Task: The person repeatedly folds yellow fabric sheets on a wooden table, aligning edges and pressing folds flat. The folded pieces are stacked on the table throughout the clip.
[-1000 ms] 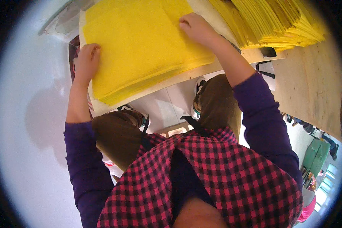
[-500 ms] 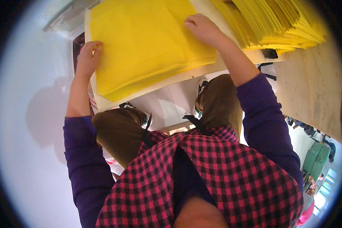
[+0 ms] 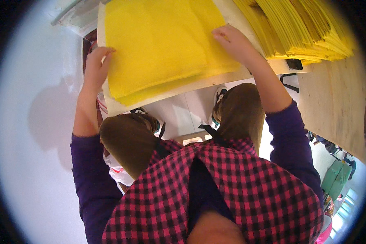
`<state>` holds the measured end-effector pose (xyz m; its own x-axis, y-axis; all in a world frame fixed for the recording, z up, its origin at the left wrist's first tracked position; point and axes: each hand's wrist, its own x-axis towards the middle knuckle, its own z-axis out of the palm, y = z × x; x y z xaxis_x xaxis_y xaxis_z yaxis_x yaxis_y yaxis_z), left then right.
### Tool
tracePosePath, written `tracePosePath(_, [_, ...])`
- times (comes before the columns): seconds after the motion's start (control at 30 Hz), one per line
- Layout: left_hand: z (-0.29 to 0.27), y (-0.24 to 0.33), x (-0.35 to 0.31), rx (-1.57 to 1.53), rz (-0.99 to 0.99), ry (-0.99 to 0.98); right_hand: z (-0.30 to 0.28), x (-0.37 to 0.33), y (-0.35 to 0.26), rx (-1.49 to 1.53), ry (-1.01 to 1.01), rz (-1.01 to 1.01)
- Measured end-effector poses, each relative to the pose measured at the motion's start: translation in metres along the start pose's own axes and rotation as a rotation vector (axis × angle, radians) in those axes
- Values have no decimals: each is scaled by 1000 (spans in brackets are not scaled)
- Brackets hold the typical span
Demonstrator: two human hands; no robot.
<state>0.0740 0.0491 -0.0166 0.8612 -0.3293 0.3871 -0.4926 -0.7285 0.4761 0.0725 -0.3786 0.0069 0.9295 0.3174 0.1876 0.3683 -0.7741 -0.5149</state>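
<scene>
Yellow sheets lie flat, one over another, on the pale board in front of us, and our two hands are at their opposite side edges. Our left hand has thumb and forefinger near to each other at the left edge, while our right hand has its fingers bent at the right edge, but we cannot tell if either one pinches the material. To their right we see a thick yellow pile with many folded layers.
</scene>
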Motion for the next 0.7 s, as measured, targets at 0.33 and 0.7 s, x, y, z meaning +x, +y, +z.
tracePosePath(0.33, [-2,7,-1,117,48,55,1,13,2,-68,9,45])
tracePosePath(0.7, [-2,32,-8,114,75,-3,-3,9,8,-85,23,5])
